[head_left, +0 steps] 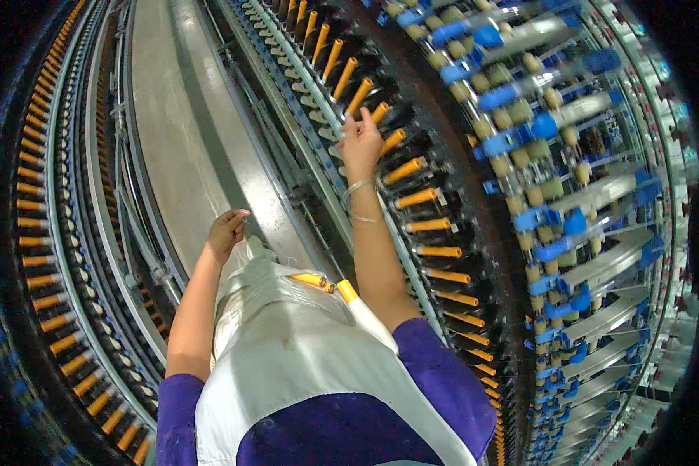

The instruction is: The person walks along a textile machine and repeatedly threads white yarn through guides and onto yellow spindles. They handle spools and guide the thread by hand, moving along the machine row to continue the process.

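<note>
My right hand (361, 145) reaches to the row of slim orange bobbins on the right-hand spinning machine. Its fingers are bent close together beside the top of an orange bobbin (379, 113); whatever they grip is too small to make out. My left hand (228, 231) is raised over the aisle in front of my apron, thumb and fingers pinched. Anything in that pinch is too fine to tell. In the pale apron (287, 334) at my waist lie a few orange tubes (309, 279), and a bobbin with white yarn (357, 303) rests beside them.
Blue and metal drafting arms (575, 210) with beige rollers line the right side, above the bobbins. A metal rail (400, 233) runs under my right forearm. Across the grey aisle floor (171, 116), another machine carries a long row of orange bobbins (35, 242).
</note>
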Tool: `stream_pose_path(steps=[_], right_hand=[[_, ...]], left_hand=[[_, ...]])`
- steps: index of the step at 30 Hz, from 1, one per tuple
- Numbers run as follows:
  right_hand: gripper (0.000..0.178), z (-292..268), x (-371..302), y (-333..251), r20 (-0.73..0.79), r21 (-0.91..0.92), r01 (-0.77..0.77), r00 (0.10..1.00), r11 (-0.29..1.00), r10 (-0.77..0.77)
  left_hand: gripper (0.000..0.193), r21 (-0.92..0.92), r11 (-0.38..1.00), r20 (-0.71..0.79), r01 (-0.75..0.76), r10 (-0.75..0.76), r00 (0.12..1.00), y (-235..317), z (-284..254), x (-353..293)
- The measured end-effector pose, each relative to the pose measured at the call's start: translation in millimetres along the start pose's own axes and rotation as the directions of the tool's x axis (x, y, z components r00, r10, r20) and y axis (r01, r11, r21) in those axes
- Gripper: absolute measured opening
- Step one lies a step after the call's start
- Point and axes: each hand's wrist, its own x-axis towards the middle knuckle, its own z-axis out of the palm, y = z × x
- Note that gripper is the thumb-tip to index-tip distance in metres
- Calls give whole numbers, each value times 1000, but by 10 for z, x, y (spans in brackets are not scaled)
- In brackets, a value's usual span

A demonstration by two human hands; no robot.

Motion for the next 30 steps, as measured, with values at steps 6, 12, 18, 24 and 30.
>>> stream_pose_path(steps=[6, 12, 18, 24, 30], right_hand=[[34, 854, 1132, 126, -160, -498, -4, 983, 867, -87], [25, 1010, 1316, 81, -240, -639, 32, 941, 768, -239], [7, 1230, 586, 219, 102, -341, 54, 995, 939, -20], [14, 1362, 351, 106, -67, 201, -419, 896, 885, 439], [14, 1552, -448, 928, -246, 484, -743, 392, 463, 886]], left_hand=[[17, 17, 999, 64, -49, 48, 997, 1125, -193, 926], [17, 59, 998, 329, -5, -14, 944, 1719, 143, 1882], [30, 632, 504, 654, -589, 62, 754, 1778, 876, 2619], [16, 503, 278, 862, -818, -102, 496, 1554, 1078, 3193], [21, 471, 457, 756, -755, -650, 78, 1787, 485, 3057]])
